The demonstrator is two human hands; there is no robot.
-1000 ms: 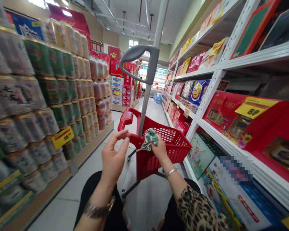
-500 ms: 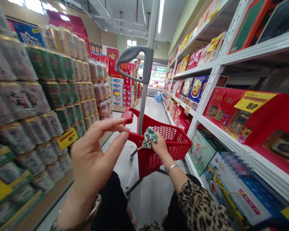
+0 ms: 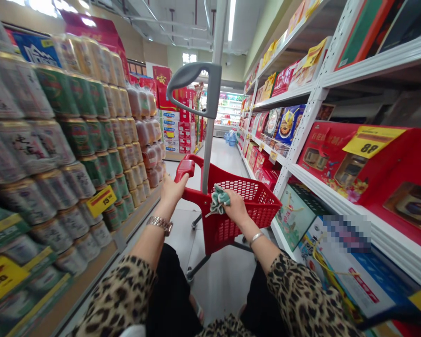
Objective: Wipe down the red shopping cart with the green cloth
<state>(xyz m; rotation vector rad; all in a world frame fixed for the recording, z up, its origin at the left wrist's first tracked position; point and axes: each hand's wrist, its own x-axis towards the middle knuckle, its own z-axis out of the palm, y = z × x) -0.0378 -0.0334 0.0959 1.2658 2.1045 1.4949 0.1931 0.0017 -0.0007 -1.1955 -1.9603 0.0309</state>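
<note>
A small red shopping cart stands in front of me, with a grey pole rising from its near side to a grey looped handle. My left hand is closed at the cart's red push handle, thumb along it; its other fingers are mostly hidden. In my right hand is a crumpled pale green cloth, bunched against the near rim of the basket. The fingers of that hand are wrapped round the cloth.
Stacked drink cans line the left side, with a yellow price tag in front. White shelving with red gift boxes runs along the right. Ahead, a tiled aisle floor leads to blue water bottles and a lit cooler.
My left hand has moved forward and down from close in front of the camera to the cart's push handle and closed there. My right hand stays on the cloth.
</note>
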